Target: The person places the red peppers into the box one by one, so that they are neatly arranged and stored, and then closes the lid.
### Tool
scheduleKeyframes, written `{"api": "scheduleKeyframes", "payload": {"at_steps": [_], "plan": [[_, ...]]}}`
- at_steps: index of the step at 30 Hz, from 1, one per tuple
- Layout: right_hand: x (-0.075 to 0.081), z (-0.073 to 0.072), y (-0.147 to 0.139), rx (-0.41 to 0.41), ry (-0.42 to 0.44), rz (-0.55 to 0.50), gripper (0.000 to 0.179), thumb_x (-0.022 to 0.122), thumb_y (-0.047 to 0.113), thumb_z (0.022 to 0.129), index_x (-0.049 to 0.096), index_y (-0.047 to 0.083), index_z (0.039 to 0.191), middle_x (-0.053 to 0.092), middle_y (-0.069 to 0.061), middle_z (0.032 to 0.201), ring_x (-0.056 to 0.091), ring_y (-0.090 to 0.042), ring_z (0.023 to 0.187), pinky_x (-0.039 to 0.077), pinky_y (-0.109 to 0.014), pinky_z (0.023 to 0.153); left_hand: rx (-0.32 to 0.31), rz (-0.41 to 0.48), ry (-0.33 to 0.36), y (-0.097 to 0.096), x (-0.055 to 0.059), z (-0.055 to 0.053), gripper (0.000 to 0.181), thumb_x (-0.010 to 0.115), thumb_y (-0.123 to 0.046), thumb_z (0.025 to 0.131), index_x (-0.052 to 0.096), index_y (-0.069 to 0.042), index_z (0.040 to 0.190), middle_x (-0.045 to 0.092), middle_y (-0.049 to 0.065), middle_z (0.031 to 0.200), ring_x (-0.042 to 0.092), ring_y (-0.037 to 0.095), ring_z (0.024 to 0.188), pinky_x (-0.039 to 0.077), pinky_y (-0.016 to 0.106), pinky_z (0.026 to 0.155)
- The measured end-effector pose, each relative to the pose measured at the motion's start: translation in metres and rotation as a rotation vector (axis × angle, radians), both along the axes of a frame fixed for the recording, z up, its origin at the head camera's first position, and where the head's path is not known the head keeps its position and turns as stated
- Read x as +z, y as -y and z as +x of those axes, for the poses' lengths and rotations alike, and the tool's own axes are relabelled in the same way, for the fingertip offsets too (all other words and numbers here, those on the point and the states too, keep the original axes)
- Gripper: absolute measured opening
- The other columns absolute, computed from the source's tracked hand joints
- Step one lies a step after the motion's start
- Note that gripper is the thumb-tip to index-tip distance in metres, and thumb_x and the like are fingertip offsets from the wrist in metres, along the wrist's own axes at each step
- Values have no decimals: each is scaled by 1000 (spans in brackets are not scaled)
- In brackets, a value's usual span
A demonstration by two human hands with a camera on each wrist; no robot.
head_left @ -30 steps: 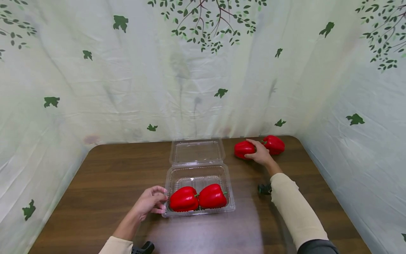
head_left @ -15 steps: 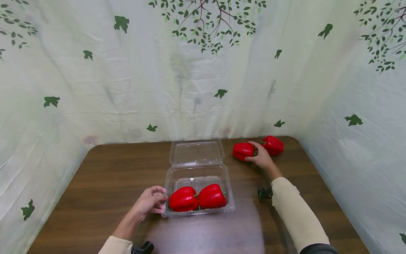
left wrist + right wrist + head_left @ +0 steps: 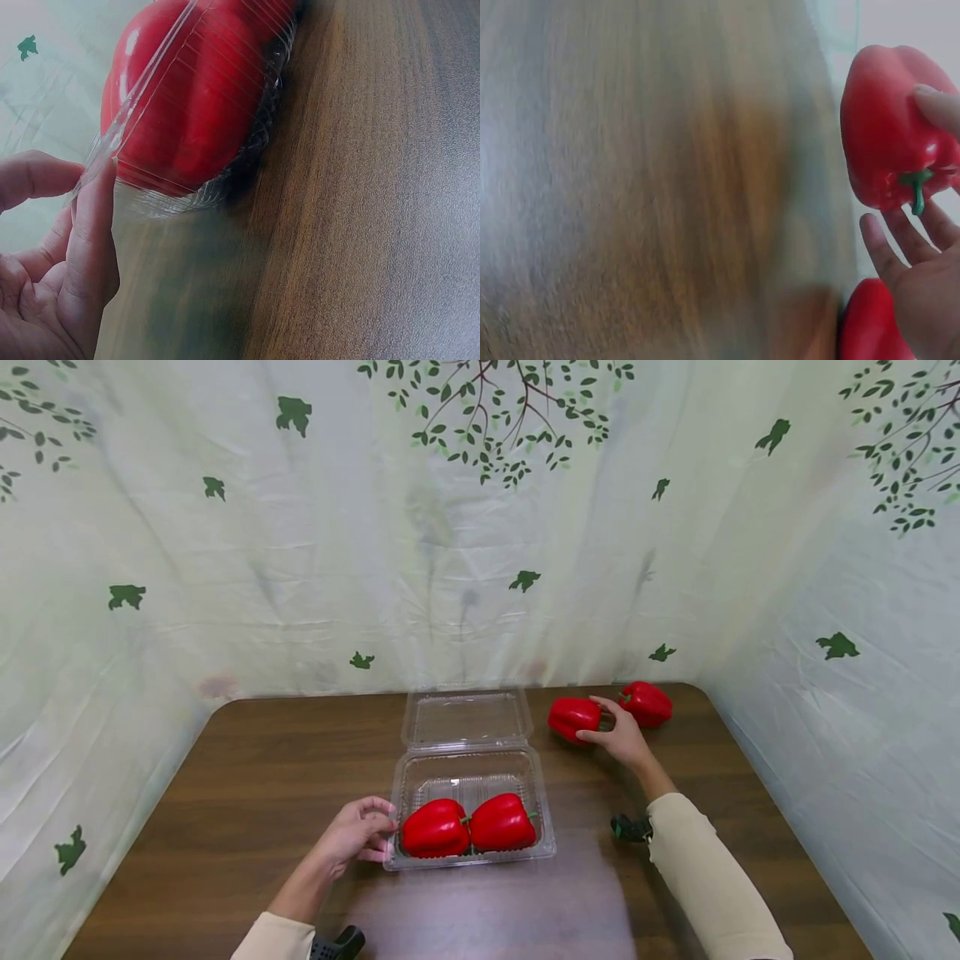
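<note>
Near the back right of the table, my right hand [image 3: 624, 739] grips a red bell pepper [image 3: 573, 718] at its stem end. In the right wrist view the thumb lies on one side of this bell pepper [image 3: 881, 124] and the fingers reach round the other, the green stem facing the palm. Another red bell pepper [image 3: 647, 704] lies just beyond that hand. At the centre, a clear plastic clamshell container [image 3: 480, 766] holds two red bell peppers side by side in its front half. My left hand [image 3: 360, 833] pinches its left rim between thumb and fingers, seen close in the left wrist view.
The container's hinged lid [image 3: 468, 720] lies folded back toward the rear edge of the brown wooden table [image 3: 285, 777]. A pale curtain [image 3: 337, 568] with leaf prints hangs behind and beside the table.
My right hand has drawn its bell pepper slightly left and toward me, away from the other loose one. The left hand keeps its place at the container's rim.
</note>
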State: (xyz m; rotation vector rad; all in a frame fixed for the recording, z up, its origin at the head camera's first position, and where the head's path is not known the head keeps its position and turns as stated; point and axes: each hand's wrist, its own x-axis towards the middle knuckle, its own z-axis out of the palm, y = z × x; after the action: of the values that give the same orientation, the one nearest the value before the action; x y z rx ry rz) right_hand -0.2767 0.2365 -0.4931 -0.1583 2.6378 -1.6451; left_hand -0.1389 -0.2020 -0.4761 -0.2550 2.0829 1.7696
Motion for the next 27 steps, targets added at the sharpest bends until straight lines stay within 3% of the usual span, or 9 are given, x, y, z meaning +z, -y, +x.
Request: {"api": "scheduleKeyframes", "payload": {"at_steps": [6, 13, 16, 27], "plan": [[7, 8, 2, 20, -13, -59, 70, 76, 11, 82, 41, 4, 142, 44, -23, 140, 43, -43, 125, 47, -54, 96, -13, 4, -7, -1, -1, 0, 29, 57, -5, 89, 48, 6, 114, 61, 6, 77, 57, 16, 56, 58, 30, 56], [47, 32, 17, 70, 5, -140, 69, 72, 2, 82, 38, -4, 142, 41, -29, 140, 42, -49, 125, 45, -57, 97, -17, 9, -13, 0, -1, 0, 28, 57, -5, 89, 48, 6, 113, 61, 5, 77, 57, 16, 56, 58, 30, 55], [57, 38, 23, 95, -23, -142, 68, 72, 2, 82, 39, -5, 141, 43, -30, 138, 45, -49, 123, 47, -55, 95, -17, 7, -12, 0, -1, 0, 28, 57, -5, 89, 48, 6, 113, 61, 4, 77, 57, 16, 57, 58, 30, 55], [43, 27, 38, 206, -100, -134, 66, 76, 5, 79, 46, 2, 137, 50, -22, 134, 51, -44, 115, 56, -41, 85, -16, 19, 6, -1, 0, -1, 28, 56, -5, 90, 47, 6, 114, 62, 5, 77, 57, 16, 55, 58, 29, 54]]}}
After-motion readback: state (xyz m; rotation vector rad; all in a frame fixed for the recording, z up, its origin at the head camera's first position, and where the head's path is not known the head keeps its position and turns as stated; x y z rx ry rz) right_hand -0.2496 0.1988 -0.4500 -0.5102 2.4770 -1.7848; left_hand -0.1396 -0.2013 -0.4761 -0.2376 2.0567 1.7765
